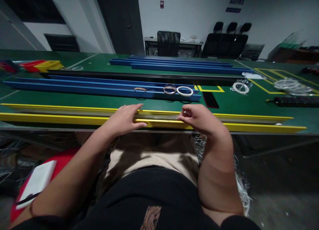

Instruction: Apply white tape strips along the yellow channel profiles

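A long yellow channel rail (62,118) lies along the near edge of the green table (234,100). My left hand (124,118) rests on it with fingers stretched out flat across the rail. My right hand (198,118) sits on the rail a little to the right, fingers curled and pinched together at the rail's inner edge; whether they hold anything is hidden. Behind the hands lies a blue rail (99,87) bearing two tape rings (177,90).
A black phone (210,99) lies right of the blue rail. More blue rails (179,64) lie farther back. Bagged tape rolls (240,87) and clear bags (292,85) sit at right. Red and yellow bins (41,65) stand far left. Office chairs stand behind the table.
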{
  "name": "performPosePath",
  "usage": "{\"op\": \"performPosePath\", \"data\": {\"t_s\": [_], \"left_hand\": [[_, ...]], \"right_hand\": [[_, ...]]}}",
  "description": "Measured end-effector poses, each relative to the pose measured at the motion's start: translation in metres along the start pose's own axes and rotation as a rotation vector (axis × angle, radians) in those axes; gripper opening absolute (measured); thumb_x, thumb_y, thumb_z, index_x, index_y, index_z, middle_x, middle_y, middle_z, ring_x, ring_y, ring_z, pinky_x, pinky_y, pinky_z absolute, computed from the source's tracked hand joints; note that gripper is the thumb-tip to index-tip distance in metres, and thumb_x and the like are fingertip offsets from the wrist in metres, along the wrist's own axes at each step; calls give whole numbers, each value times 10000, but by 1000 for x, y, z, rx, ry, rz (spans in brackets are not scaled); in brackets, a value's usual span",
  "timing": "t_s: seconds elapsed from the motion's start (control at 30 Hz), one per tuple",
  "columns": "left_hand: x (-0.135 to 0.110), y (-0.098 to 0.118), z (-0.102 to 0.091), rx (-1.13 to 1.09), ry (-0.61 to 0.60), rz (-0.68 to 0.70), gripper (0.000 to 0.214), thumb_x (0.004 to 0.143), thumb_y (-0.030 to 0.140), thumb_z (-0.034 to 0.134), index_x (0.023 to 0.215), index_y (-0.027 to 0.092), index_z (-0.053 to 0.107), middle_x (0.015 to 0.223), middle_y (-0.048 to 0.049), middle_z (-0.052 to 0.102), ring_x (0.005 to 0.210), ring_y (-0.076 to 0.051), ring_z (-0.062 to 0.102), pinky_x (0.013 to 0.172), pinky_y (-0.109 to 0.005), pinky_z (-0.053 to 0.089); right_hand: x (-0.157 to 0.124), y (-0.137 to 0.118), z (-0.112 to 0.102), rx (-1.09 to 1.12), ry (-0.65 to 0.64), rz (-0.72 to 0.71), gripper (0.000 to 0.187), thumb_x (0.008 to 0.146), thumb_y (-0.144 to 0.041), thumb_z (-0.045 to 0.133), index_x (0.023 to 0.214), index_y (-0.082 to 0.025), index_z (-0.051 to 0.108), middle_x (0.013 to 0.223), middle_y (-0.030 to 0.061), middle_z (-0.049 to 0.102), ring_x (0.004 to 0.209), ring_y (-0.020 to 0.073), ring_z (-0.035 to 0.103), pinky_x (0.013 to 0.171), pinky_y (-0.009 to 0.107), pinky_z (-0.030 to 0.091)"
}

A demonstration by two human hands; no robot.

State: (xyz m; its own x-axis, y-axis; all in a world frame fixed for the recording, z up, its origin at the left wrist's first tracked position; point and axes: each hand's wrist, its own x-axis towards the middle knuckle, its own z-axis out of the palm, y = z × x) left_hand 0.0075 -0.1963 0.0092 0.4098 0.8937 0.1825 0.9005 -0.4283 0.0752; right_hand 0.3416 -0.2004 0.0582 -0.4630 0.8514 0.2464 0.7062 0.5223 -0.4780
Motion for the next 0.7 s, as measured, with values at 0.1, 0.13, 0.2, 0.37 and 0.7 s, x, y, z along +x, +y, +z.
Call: {"op": "performPosePath", "data": {"t_s": [0.1, 0.13, 0.2, 0.37, 0.7], "left_hand": [[21, 50, 10, -15, 45, 58, 926, 830, 717, 621, 1531, 165, 372, 1473, -158, 566, 1309, -310, 554, 1101, -418, 391], [28, 66, 14, -16, 53, 74, 939, 829, 730, 613, 1529, 154, 368, 1461, -168, 572, 1309, -312, 554, 1101, -424, 385], [41, 92, 20, -7, 71, 84, 960, 801, 770, 613, 1493, 138, 405, 1397, -182, 614, 1271, -327, 578, 1081, -439, 388], [63, 122, 28, 60, 53, 27, 781, 776, 850, 545, 1117, 153, 635, 1089, -155, 718, 1048, -343, 662, 920, -443, 443], [33, 39, 12, 88, -27, -62, 786, 750, 834, 588, 1193, 187, 644, 1168, -148, 717, 1070, -350, 662, 910, -428, 465]], "right_hand": [[-4, 4, -5, 189, 137, 22, 49, 878, -188, 561, 912, -218, 580, 853, 22, 688, 779, 163, 623, 686, 269, 415], [-5, 6, -8, 236, 192, 28, 159, 875, -164, 536, 1013, -223, 587, 875, 21, 691, 796, 166, 635, 700, 273, 428], [-7, 10, -14, 275, 273, 37, 297, 894, -173, 499, 1173, -231, 581, 888, 23, 686, 799, 173, 635, 714, 287, 441], [-9, 12, -24, 94, 329, 75, 216, 948, -367, 540, 953, -201, 677, 905, 61, 686, 811, 191, 592, 725, 311, 415], [-3, 22, -19, 45, 341, 84, 98, 886, -254, 608, 801, -207, 592, 821, 37, 647, 739, 164, 563, 683, 295, 394]]}}
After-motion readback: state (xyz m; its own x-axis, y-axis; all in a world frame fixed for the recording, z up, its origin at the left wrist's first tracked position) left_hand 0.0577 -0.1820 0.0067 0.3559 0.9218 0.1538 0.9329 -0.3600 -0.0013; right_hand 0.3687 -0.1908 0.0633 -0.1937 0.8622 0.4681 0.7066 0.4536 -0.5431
